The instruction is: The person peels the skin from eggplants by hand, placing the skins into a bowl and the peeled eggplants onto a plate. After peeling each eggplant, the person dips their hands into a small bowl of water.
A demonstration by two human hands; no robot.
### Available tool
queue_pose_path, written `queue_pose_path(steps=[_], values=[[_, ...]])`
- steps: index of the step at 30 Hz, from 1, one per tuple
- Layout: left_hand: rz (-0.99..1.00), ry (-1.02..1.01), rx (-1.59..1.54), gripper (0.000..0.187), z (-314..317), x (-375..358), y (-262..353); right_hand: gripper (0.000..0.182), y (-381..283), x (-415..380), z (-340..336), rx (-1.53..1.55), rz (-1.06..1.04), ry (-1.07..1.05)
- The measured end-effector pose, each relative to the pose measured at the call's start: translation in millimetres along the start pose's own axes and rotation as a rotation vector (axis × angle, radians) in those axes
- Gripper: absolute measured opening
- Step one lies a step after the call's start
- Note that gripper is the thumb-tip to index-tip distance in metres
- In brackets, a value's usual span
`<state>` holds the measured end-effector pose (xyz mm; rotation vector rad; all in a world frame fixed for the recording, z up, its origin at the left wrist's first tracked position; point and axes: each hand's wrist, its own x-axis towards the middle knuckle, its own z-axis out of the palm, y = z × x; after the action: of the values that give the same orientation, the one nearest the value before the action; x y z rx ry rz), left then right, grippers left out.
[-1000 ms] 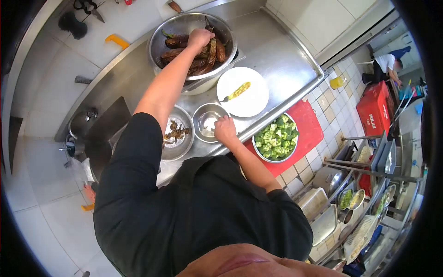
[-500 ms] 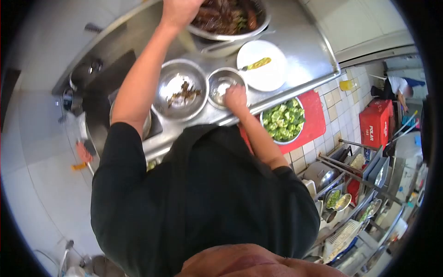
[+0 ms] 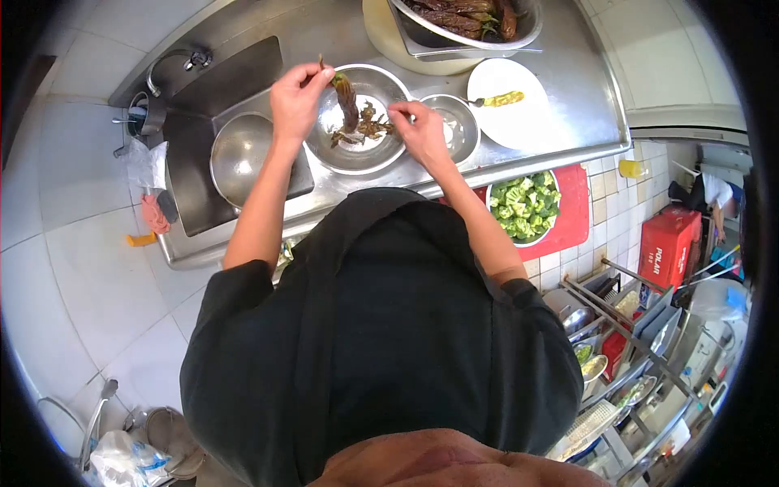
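Observation:
My left hand [image 3: 294,105] pinches a roasted eggplant [image 3: 347,105] by its green stem. The eggplant hangs, dark and wrinkled, over a wide steel bowl [image 3: 349,165]. Brown scraps of charred skin [image 3: 372,128] lie in that bowl. My right hand [image 3: 423,138] is at the bowl's right rim, fingertips pinched together; whether they hold anything is too small to see. Partly behind this hand stands a smaller steel bowl [image 3: 464,134]. On a white plate [image 3: 519,126] rests a peeled yellow-green eggplant [image 3: 503,99] with its stem.
Several roasted eggplants [image 3: 458,20] fill a large bowl [image 3: 531,32] at the back. A steel sink [image 3: 191,174] with an inner bowl [image 3: 243,158] lies left. Nearer me, a bowl of chopped broccoli [image 3: 523,207] stands on a red board [image 3: 574,207]. Another person [image 3: 718,191] is far right.
My left hand has come down from the large bowl at the back with an eggplant. My right hand has moved from inside the small bowl to the wide bowl's rim. The view has shifted.

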<state>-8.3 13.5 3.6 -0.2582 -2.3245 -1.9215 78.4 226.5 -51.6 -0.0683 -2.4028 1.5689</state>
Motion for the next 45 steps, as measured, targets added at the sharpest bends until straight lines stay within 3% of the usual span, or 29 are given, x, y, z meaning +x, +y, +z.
queue_pose_path(steps=[5,8,21,30,36,45], values=[[-0.131,0.015,-0.117,0.012,-0.5,-22.9,-15.5,0.014,-39.4,24.5,26.7,0.120,-0.140,-0.026],[-0.131,0.017,-0.187,0.012,1.9,-26.0,-25.0,0.014,-42.7,33.2,40.1,0.061,-0.270,0.016],[-0.116,0.096,-0.110,0.012,12.2,-36.8,-13.0,0.011,-41.0,32.7,40.4,-0.278,-0.483,0.060],[-0.111,0.086,-0.152,0.012,14.1,-40.3,-20.0,0.005,-33.3,35.0,46.1,-0.239,-0.502,0.083],[-0.094,0.117,-0.127,0.012,7.1,-39.3,-22.0,0.006,-20.3,29.1,53.4,-0.121,-0.379,0.094],[-0.062,0.141,-0.198,0.014,-11.7,-30.4,-7.5,0.005,15.5,15.7,56.5,-0.247,-0.290,0.027]])
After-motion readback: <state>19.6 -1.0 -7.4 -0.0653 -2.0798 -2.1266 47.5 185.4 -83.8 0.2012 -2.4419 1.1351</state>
